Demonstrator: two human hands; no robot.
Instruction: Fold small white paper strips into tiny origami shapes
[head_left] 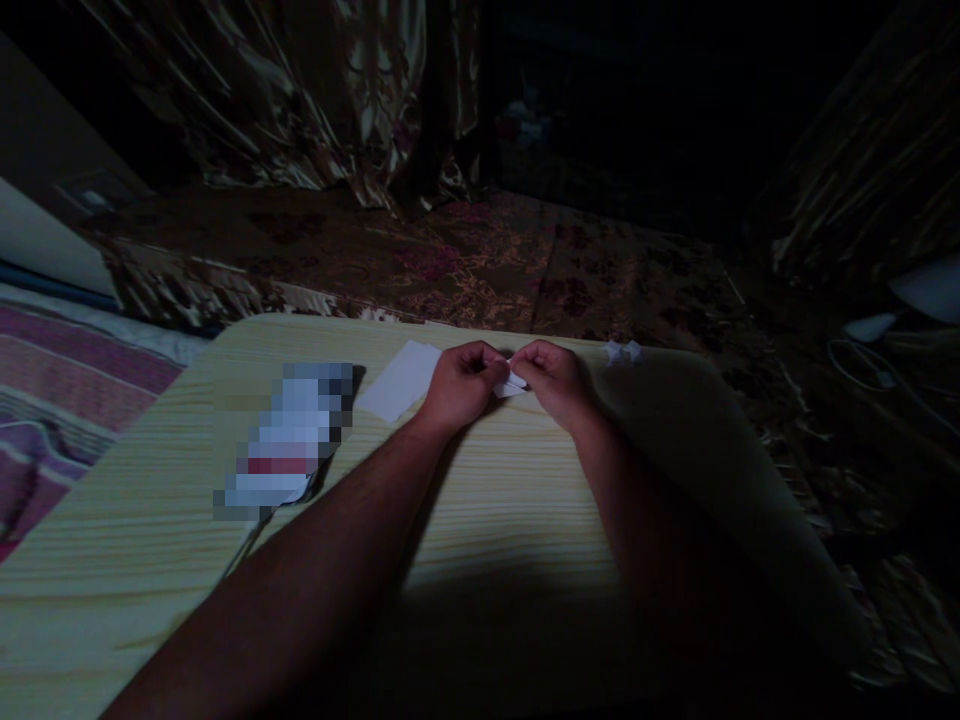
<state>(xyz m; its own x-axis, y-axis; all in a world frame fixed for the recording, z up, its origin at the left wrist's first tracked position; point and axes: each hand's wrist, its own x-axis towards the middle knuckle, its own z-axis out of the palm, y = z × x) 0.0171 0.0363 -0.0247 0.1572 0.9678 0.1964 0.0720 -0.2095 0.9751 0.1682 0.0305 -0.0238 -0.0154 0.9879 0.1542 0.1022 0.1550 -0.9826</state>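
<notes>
A small piece of folded white paper is pinched between my two hands, just above the far part of the wooden table. My left hand has its thumb and fingers closed on the paper's left side. From the right, my right hand grips it in a pinch too. The fingers cover much of the paper, so its exact shape is hidden. White paper sheets lie flat beside my left hand. Beyond my right hand, two small white folded paper stars sit near the table's far edge.
A phone with a blurred-out screen lies on the left of the table, a cable running from it. Patterned cloth covers the ledge behind. Striped bedding is at left; a lamp and white cord stand at right.
</notes>
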